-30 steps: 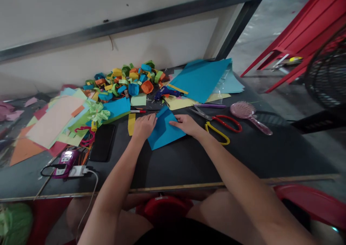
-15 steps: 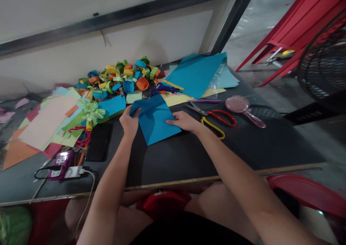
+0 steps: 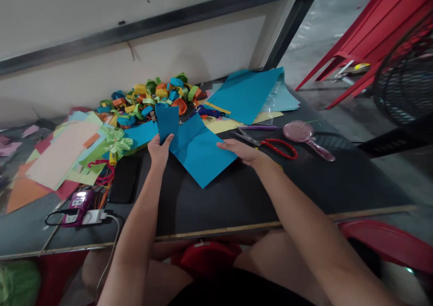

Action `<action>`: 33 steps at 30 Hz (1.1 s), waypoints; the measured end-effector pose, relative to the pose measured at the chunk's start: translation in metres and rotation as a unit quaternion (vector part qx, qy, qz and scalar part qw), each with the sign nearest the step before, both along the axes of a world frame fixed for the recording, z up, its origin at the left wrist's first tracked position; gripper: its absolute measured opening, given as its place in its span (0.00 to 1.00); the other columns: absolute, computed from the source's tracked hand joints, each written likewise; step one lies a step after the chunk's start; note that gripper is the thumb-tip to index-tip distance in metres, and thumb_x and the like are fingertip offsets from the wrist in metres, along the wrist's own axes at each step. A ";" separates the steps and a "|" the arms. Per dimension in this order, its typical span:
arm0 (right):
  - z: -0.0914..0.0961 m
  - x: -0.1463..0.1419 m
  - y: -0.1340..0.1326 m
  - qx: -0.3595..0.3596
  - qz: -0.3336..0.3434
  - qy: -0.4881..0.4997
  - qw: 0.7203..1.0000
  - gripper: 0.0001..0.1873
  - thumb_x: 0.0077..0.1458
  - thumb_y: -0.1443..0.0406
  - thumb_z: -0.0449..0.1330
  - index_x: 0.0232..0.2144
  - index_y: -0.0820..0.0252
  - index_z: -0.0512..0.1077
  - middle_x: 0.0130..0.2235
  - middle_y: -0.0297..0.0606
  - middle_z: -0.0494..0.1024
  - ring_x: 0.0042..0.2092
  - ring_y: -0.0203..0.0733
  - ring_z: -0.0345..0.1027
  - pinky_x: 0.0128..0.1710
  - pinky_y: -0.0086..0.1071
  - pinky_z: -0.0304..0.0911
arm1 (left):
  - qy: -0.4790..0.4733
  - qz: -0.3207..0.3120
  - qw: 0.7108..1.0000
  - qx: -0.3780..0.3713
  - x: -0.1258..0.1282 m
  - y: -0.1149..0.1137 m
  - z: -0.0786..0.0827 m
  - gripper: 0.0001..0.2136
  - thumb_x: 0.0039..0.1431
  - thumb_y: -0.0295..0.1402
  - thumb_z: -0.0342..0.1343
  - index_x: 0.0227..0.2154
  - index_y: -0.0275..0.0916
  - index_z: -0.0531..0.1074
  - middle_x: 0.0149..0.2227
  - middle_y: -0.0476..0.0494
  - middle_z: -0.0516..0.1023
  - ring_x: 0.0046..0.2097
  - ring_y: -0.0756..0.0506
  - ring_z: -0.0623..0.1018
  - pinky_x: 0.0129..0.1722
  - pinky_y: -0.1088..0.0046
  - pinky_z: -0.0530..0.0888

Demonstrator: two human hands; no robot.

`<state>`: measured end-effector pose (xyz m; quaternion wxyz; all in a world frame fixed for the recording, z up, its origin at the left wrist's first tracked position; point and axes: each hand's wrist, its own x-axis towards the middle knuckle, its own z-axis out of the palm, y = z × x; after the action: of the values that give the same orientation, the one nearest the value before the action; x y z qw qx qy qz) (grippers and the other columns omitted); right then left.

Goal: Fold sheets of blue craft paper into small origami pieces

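My left hand (image 3: 159,149) pinches a sheet of blue paper (image 3: 204,155) at its left side, thumb in front. A narrow flap of that sheet stands upright above the hand. Over the sheet's right edge lies my right hand (image 3: 239,151), its thumb side on top and the other fingers partly hidden; it seems to hold the edge loosely. The sheet is creased, and one corner points toward me. Right of it lie scissors (image 3: 279,148) with red and yellow handles, the yellow one mostly covered by my right wrist. A blue glue gun (image 3: 209,111) rests behind the sheet.
Small folded paper pieces (image 3: 145,99) are heaped against the wall. Coloured sheets (image 3: 64,150), a black phone (image 3: 123,180) and a purple device (image 3: 78,207) with cables lie left. A pink hairbrush (image 3: 306,137) and larger blue sheets (image 3: 245,94) are right. A fan (image 3: 406,80) stands beyond the table.
The blue sheet has turned, its near corner shifting right and toward me. Its left flap now stands up in my left hand. My right hand has moved slightly right along with the edge.
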<state>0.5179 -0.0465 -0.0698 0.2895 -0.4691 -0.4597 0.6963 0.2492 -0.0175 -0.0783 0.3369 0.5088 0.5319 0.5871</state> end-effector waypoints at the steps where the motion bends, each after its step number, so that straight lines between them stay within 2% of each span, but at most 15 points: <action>1: -0.001 0.003 0.001 -0.009 -0.020 -0.003 1.000 0.25 0.48 0.48 0.65 0.44 0.55 0.76 0.50 0.42 0.79 0.53 0.53 0.72 0.58 0.49 0.63 | -0.010 -0.018 1.000 -0.009 0.000 0.000 -0.001 0.21 0.46 0.46 0.66 0.40 0.39 0.78 0.43 0.42 0.82 0.44 0.40 0.80 0.44 0.64 0.77; 4: -0.007 0.013 0.002 -0.043 -0.056 -0.030 0.997 0.27 0.49 0.48 0.64 0.48 0.54 0.74 0.53 0.43 0.77 0.56 0.54 0.69 0.61 0.49 0.60 | -0.039 -0.084 0.994 -0.058 0.000 0.001 -0.003 0.23 0.42 0.48 0.68 0.39 0.38 0.79 0.41 0.40 0.82 0.41 0.40 0.81 0.42 0.63 0.78; 6: -0.008 0.018 0.002 -0.058 -0.004 -0.035 0.998 0.29 0.49 0.50 0.65 0.51 0.55 0.73 0.53 0.44 0.76 0.57 0.54 0.68 0.61 0.49 0.60 | -0.064 -0.116 0.988 -0.079 0.000 0.002 -0.004 0.23 0.40 0.49 0.69 0.37 0.38 0.79 0.40 0.41 0.83 0.39 0.41 0.81 0.41 0.64 0.78; 9: -0.007 0.019 0.000 -0.017 0.086 0.007 0.996 0.35 0.47 0.54 0.68 0.57 0.54 0.68 0.55 0.43 0.75 0.56 0.52 0.70 0.57 0.47 0.65 | -0.095 -0.154 0.980 -0.085 0.001 0.001 -0.004 0.23 0.37 0.49 0.70 0.35 0.40 0.79 0.40 0.42 0.83 0.40 0.42 0.81 0.41 0.66 0.78; 11: -0.005 0.015 0.000 0.037 0.071 0.030 0.996 0.38 0.45 0.56 0.70 0.58 0.50 0.66 0.55 0.40 0.75 0.53 0.49 0.72 0.54 0.45 0.67 | -0.092 -0.179 0.975 -0.092 0.004 0.000 -0.003 0.24 0.37 0.50 0.70 0.35 0.40 0.79 0.40 0.43 0.82 0.41 0.42 0.81 0.41 0.66 0.78; 13: -0.005 0.008 0.002 0.076 0.046 0.031 0.996 0.36 0.42 0.58 0.71 0.55 0.50 0.69 0.52 0.38 0.77 0.50 0.47 0.73 0.52 0.44 0.68 | -0.077 -0.192 0.973 -0.106 0.007 -0.002 -0.003 0.25 0.38 0.50 0.69 0.37 0.39 0.79 0.41 0.42 0.82 0.42 0.42 0.81 0.41 0.66 0.78; 15: -0.007 0.003 0.004 0.082 0.037 0.015 0.996 0.27 0.42 0.56 0.71 0.46 0.55 0.76 0.45 0.39 0.81 0.44 0.46 0.75 0.49 0.44 0.70 | -0.055 -0.191 0.973 -0.115 0.008 -0.002 -0.002 0.26 0.40 0.52 0.68 0.39 0.39 0.78 0.43 0.41 0.81 0.43 0.41 0.80 0.42 0.65 0.77; 18: -0.012 -0.002 0.006 0.061 -0.032 -0.027 0.997 0.19 0.43 0.52 0.69 0.31 0.60 0.78 0.33 0.40 0.82 0.33 0.44 0.75 0.40 0.42 0.71 | 0.017 -0.127 0.988 -0.084 0.005 -0.002 -0.001 0.24 0.50 0.52 0.61 0.43 0.39 0.75 0.47 0.39 0.79 0.47 0.41 0.79 0.45 0.65 0.76; 20: -0.013 -0.002 0.008 0.047 -0.116 -0.029 0.992 0.18 0.40 0.52 0.71 0.28 0.60 0.77 0.30 0.40 0.82 0.31 0.44 0.75 0.37 0.41 0.71 | 0.120 -0.044 0.990 -0.064 0.001 -0.002 -0.001 0.21 0.57 0.49 0.56 0.46 0.38 0.73 0.48 0.36 0.78 0.49 0.39 0.78 0.47 0.63 0.75; 22: -0.013 -0.001 0.010 0.036 -0.192 -0.005 0.981 0.18 0.38 0.54 0.72 0.29 0.59 0.77 0.31 0.39 0.82 0.32 0.46 0.76 0.38 0.41 0.72 | 0.227 0.027 0.970 -0.080 -0.003 -0.003 -0.001 0.19 0.60 0.44 0.54 0.49 0.36 0.70 0.48 0.31 0.78 0.50 0.36 0.77 0.48 0.58 0.73; 24: -0.012 0.000 0.011 0.035 -0.237 0.032 0.970 0.19 0.38 0.54 0.72 0.30 0.58 0.76 0.32 0.40 0.82 0.36 0.49 0.77 0.39 0.42 0.72 | 0.300 0.067 0.948 -0.077 -0.004 -0.004 -0.002 0.21 0.61 0.39 0.53 0.54 0.33 0.66 0.52 0.26 0.74 0.55 0.33 0.74 0.52 0.54 0.71; 26: -0.011 -0.001 0.011 0.034 -0.254 0.061 0.965 0.19 0.38 0.53 0.71 0.31 0.57 0.75 0.32 0.40 0.82 0.38 0.52 0.77 0.40 0.44 0.72 | 0.346 0.084 0.934 -0.004 -0.002 -0.006 0.000 0.25 0.61 0.37 0.52 0.59 0.32 0.60 0.61 0.25 0.66 0.63 0.34 0.66 0.59 0.53 0.65; 28: -0.010 -0.003 0.009 0.023 -0.255 0.079 0.963 0.21 0.37 0.53 0.71 0.33 0.56 0.75 0.33 0.40 0.83 0.39 0.52 0.77 0.40 0.44 0.72 | 0.357 0.091 0.925 0.093 0.001 -0.009 0.005 0.26 0.62 0.39 0.51 0.61 0.33 0.58 0.65 0.28 0.58 0.68 0.37 0.57 0.65 0.55 0.57; 30: -0.011 -0.006 0.008 0.018 -0.254 0.087 0.963 0.23 0.35 0.54 0.72 0.34 0.56 0.75 0.35 0.40 0.83 0.39 0.52 0.77 0.40 0.44 0.71 | 0.312 0.047 0.940 0.132 0.004 -0.012 0.011 0.24 0.63 0.43 0.49 0.58 0.36 0.62 0.65 0.31 0.61 0.68 0.38 0.58 0.65 0.57 0.57; 33: -0.014 -0.011 0.007 0.039 -0.243 0.082 0.966 0.24 0.32 0.53 0.73 0.33 0.57 0.75 0.35 0.39 0.83 0.40 0.51 0.77 0.41 0.43 0.71 | 0.129 -0.120 0.983 0.052 0.009 -0.015 0.016 0.24 0.64 0.50 0.43 0.54 0.40 0.66 0.57 0.33 0.71 0.55 0.39 0.74 0.53 0.58 0.71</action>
<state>0.5074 -0.0390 -0.0836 0.5047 -0.4964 -0.3339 0.6224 0.2583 -0.0322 -0.0626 0.3066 0.6575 0.4745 0.4985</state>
